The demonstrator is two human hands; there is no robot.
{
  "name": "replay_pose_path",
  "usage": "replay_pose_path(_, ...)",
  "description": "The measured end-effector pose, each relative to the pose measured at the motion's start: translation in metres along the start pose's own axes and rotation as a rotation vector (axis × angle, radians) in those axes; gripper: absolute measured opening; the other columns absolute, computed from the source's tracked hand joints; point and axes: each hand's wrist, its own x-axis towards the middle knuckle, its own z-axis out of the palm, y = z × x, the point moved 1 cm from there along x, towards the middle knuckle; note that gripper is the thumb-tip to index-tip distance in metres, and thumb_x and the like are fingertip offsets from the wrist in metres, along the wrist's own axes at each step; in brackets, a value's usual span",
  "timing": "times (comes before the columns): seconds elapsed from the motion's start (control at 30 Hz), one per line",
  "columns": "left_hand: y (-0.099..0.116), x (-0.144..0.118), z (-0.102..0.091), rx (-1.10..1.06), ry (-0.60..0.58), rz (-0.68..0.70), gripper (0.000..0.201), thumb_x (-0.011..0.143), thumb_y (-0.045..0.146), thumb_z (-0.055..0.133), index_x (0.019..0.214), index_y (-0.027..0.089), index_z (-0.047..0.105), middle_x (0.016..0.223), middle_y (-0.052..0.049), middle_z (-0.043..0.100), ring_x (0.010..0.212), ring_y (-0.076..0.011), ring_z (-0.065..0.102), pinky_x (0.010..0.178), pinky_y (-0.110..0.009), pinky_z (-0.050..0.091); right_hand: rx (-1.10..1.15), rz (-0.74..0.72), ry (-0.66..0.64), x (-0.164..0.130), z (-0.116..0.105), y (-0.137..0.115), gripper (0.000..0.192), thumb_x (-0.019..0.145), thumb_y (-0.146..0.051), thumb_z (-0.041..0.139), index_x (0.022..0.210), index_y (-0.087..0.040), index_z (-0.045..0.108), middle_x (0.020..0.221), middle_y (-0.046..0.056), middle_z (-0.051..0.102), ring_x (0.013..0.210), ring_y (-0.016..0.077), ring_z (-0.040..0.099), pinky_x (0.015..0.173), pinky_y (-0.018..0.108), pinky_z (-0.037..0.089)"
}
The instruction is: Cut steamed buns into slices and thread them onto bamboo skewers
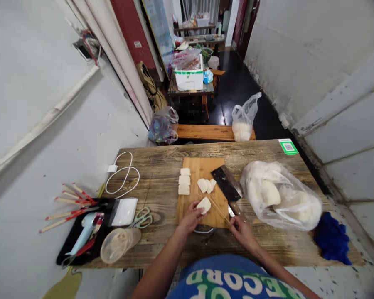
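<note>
Pale slice sits at the lower centre of the frame, pinched in the left hand. The right hand grips thin sticks reaching over the cutting board.

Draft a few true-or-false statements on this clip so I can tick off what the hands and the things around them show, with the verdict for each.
1. The left hand holds a pale slice and the right hand holds thin sticks. True.
2. The cleaver lies partly over the cutting board. True.
3. The right hand grips the cleaver. False: it holds the thin sticks.
4. Three pale pieces line the cutting board's left edge. True.
5. The blue cloth lies left of the cutting board. False: the blue cloth is to the right, beside the plastic bag.
</note>
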Motion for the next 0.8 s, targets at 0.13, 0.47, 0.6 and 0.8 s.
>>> replay_pose_path(0.13,0.011,-0.011,0.007,-0.29,-0.048,-0.092,0.045,0.063,0.012,0.068,0.102,0.017,0.046,0.103,-0.008,0.058,0.088,-0.0165,0.058,0.08,-0.031,0.046,0.091,-0.048,0.003,-0.018,-0.017,-0.015,0.024,0.085,-0.027,0.03,0.089,-0.015,0.051,0.065,0.001,0.053,0.06,0.0131,0.052,0.058,0.021,0.043)
replay_pose_path(0.47,0.029,-0.028,0.04,-0.598,0.042,-0.166,0.018,0.075,0.01,0.055,0.093,0.011,0.054,0.09,-0.008,0.063,0.088,-0.0189,0.06,0.081,-0.036,0.049,0.073,-0.165,-0.075,-0.042,-0.036,-0.033,0.039,0.086,-0.031,0.033,0.106,-0.013,0.06,0.101,0.011,0.064,0.089,0.0192,0.061,0.08,0.028,0.046)
replay_pose_path(0.6,0.035,-0.032,0.048,-0.617,0.105,-0.111,0.017,0.075,0.007,0.054,0.092,0.01,0.055,0.09,-0.009,0.064,0.089,-0.0196,0.06,0.084,-0.04,0.048,0.037,-0.212,-0.074,-0.042,-0.042,-0.038,0.038,0.086,-0.029,0.033,0.107,-0.012,0.06,0.103,0.012,0.063,0.092,0.0205,0.061,0.082,0.032,0.047)
replay_pose_path(0.8,0.039,-0.032,0.052,-0.609,0.115,-0.096,0.016,0.074,0.005,0.054,0.089,0.009,0.056,0.089,-0.01,0.064,0.087,-0.0187,0.06,0.085,-0.039,0.047,0.004,-0.235,-0.059,-0.043,-0.047,-0.038,0.037,0.086,-0.027,0.034,0.108,-0.013,0.061,0.102,0.012,0.063,0.092,0.0204,0.061,0.081,0.031,0.048)
